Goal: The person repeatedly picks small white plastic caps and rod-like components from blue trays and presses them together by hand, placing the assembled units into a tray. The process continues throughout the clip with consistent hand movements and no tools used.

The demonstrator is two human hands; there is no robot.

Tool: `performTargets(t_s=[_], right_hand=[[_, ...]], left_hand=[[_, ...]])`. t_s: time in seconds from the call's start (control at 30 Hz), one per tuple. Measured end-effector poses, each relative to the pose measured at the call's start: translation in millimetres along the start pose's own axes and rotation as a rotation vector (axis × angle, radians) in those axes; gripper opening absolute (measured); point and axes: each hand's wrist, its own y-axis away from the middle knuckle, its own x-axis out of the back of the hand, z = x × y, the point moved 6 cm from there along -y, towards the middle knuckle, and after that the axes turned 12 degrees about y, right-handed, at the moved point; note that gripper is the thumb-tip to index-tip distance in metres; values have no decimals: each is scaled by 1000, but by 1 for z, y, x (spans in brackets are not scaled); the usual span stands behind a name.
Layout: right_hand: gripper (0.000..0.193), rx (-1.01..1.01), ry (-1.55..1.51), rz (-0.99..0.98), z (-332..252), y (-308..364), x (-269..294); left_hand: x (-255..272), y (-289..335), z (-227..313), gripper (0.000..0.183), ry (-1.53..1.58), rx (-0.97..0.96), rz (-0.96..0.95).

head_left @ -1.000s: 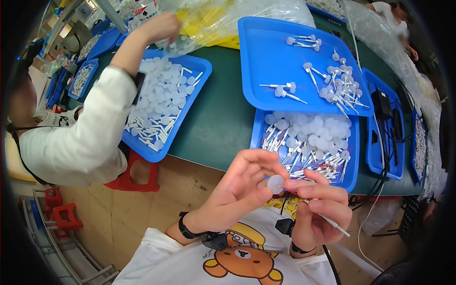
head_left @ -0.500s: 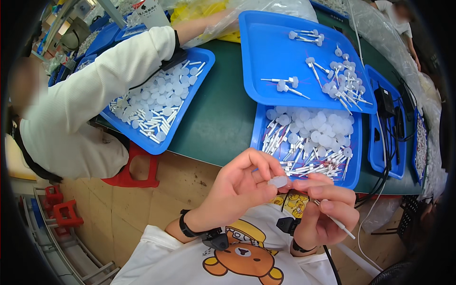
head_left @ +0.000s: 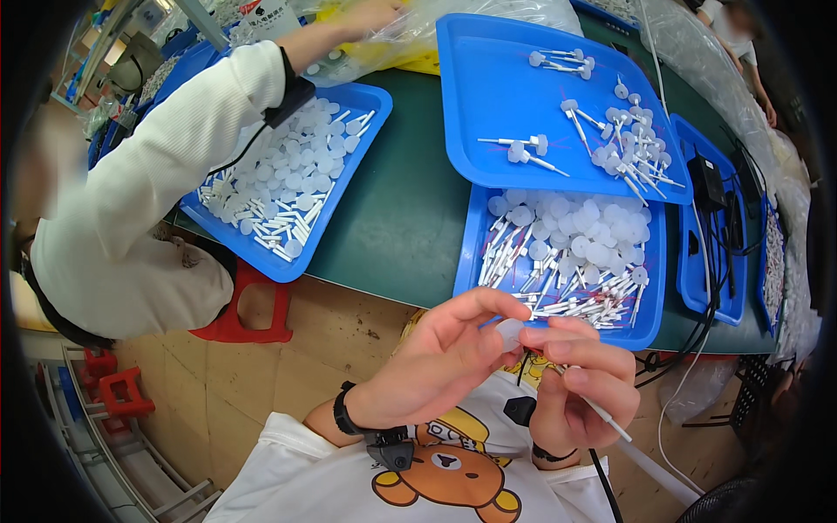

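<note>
So the person's left hand (head_left: 440, 362) is up in front of the chest, fingers pinched on a small translucent white cap (head_left: 508, 332), thumb and forefinger closed around it. The right hand (head_left: 582, 388) sits just beside it, touching at the fingertips, curled tight around a thin white stick (head_left: 603, 415) that pokes out down and to the right. The cap and the stick's upper end meet right between the two hands, just below the near edge of the desk (head_left: 410, 218), which is dark green.

Right behind the hands there's a blue tray (head_left: 475, 261) full of round white caps at the back and a messy heap of white sticks toward the front. Further back, a bigger blue tray (head_left: 488, 96) partly overlaps it and holds a scatter of sticks with caps on them, mostly on its right side.

Off to the left, another person in a white sleeve (head_left: 166, 183) reaches across a third blue tray (head_left: 349, 183) of caps and sticks toward a clear plastic bag (head_left: 418, 39). A red stool (head_left: 248, 318) stands under that person. Black cables (head_left: 711, 227) run across the trays at the desk's right end.
</note>
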Motion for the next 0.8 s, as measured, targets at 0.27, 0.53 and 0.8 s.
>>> performTargets(t_s=[0.27,0.53,0.8], right_hand=[[36,15,113,-163,-4,3,-1],[33,39,186,-162,-2,1,-2],[36,-279,187,-95,19,9,11]], left_hand=[[4,-1,-1,38,-13,-21,-15],[12,-3,2,32,-129,-217,-31],[19,-8,-4,30,-163,-243,-140]])
